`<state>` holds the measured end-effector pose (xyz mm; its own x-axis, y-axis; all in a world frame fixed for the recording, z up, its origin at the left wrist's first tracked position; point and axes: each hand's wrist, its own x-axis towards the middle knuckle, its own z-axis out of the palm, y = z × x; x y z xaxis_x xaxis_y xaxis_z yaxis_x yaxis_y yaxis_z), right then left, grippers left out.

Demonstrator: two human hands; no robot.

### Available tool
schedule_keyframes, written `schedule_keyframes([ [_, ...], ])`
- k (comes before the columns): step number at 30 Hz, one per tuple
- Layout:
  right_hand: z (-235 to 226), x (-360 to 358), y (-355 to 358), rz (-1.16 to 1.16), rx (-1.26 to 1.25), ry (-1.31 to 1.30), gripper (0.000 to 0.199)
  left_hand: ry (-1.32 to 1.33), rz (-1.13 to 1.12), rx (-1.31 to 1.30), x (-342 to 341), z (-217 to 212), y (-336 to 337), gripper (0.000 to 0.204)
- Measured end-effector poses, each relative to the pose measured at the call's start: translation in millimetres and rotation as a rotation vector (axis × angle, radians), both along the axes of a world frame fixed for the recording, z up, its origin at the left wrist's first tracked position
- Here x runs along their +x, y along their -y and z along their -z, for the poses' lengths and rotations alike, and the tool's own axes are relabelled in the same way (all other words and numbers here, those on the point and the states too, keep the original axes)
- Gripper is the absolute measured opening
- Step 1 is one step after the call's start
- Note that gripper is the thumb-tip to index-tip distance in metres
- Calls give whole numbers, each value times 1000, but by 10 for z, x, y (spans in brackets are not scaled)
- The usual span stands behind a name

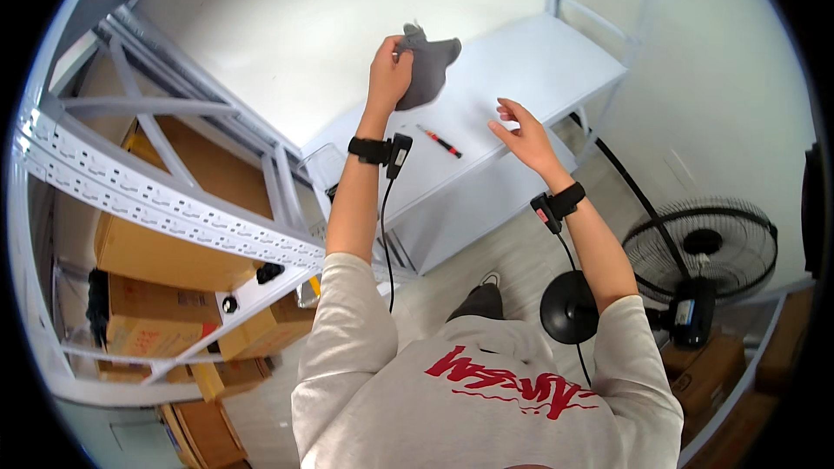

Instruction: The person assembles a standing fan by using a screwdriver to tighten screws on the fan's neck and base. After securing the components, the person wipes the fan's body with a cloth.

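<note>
My left hand [388, 69] is shut around a gray cloth [428, 68], and I hold it up above the white counter [539, 61]. The cloth hangs down from my fingers in a floppy lump, so I think it is soft and very light. It bends any way it wants, and it should not break or slip. I pinch it near its top edge, and that looks like a good place to hold it, because the rest can hang free. A bunch of it in the fist would work too. My right hand [521, 135] is open and holds nothing. Its fingers are spread out, and it floats over the counter, to the right of the cloth. A small red and black tool, maybe a screwdriver [440, 142], lies flat on the counter below the cloth, between my two hands. The counter is smooth and white and stands by a white wall. A lower white shelf [469, 208] sits under it. Far to the left of the cloth is a gray metal rack [165, 200] with brown cardboard boxes [165, 252] on it. Down to the right of the cloth, a black fan [695, 252] stands on the pale floor.
</note>
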<state>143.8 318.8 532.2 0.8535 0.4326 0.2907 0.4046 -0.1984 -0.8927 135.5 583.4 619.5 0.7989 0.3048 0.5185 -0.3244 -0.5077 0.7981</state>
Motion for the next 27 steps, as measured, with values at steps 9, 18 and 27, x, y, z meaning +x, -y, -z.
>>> schedule_keyframes([
  [9,-398,-746,1397,204,175,-50,82,-285,727,-61,-639,-342,1863,26],
  [18,19,-2088,2958,579,116,-68,46,-358,1192,-83,-1077,480,3554,30],
  [27,252,-2999,4039,964,0,16,46,-344,1369,-3,-1243,1209,5069,26],
])
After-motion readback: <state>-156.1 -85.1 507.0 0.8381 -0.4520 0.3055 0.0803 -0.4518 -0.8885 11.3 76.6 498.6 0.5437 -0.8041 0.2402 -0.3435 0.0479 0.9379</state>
